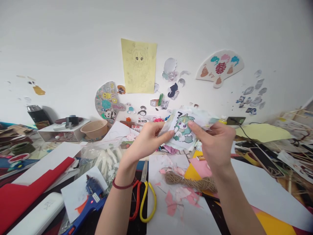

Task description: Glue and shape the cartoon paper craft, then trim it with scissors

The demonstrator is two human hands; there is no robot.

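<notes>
Both hands hold up a stack of paper drawings (184,133) above the cluttered table. The front sheet shows a green cartoon dragon-like figure with a black mark beside its head. My left hand (154,138) pinches the stack's left edge, thumb in front and fingers behind. On the other side, my right hand (215,140) grips it with the thumb pressed on the front sheet. Its remaining fingers are partly hidden behind the paper. Below the hands lie a bundle of brown twine (190,181), pink paper scraps (171,203) and scissors (144,192) with red and yellow handles.
A blue glue gun (94,195) with a lit red light lies at the left, near a white case (40,213) and red board (31,195). Further back are a bowl (94,130) and a black flask (37,116). A phone (265,161) rests at the right.
</notes>
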